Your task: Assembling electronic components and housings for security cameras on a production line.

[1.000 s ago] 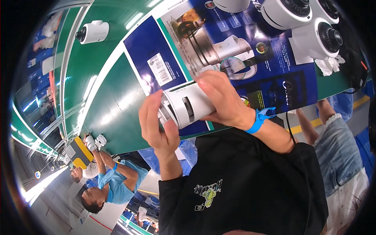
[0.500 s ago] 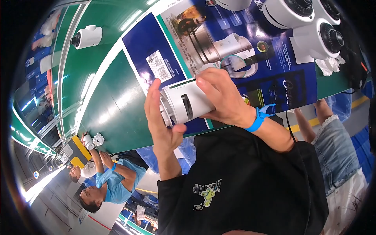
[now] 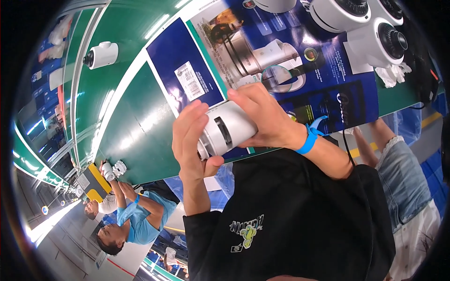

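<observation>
A white cylindrical appliance body with a dark slot in its side lies tilted between my two hands, above the printed cardboard. My left hand is wrapped round its lower left end, fingers over the top and thumb below. My right hand, with a blue wristband, grips the other end from the right. The palm and fingers hide both ends of the body.
Under my hands lies blue printed cardboard with a clear round disc on it. White housings with black ends stand at the far right, near crumpled white tissue. Another housing lies far left. A co-worker in blue works at left.
My left hand has closed in on the body's end; its fingers now curl over the top, where they stood upright beside it. The body has shifted slightly; my right hand keeps its grip.
</observation>
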Motion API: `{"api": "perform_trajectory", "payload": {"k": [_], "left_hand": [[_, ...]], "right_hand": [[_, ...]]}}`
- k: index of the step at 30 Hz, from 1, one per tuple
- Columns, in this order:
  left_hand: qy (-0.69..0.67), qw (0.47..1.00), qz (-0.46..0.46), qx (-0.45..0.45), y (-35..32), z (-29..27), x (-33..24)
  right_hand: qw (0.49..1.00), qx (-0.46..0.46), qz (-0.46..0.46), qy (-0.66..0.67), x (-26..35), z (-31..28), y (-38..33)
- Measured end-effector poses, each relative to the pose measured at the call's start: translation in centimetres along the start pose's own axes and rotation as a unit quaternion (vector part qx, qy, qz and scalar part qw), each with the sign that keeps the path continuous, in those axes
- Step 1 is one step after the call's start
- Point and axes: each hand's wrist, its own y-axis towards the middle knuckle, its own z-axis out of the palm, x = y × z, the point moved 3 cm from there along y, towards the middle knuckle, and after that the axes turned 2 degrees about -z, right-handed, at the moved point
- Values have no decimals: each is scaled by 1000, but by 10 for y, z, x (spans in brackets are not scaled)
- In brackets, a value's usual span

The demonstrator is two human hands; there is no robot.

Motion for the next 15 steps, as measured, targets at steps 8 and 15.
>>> {"api": "perform_trajectory", "payload": {"k": [8, 15], "left_hand": [[18, 998, -23, -53, 9, -1, -12], [25, 999, 15, 18, 11, -16, -20]], "right_hand": [[999, -24, 33, 18, -3, 2, -3], [999, 31, 30, 29, -1, 6, -2]]}}
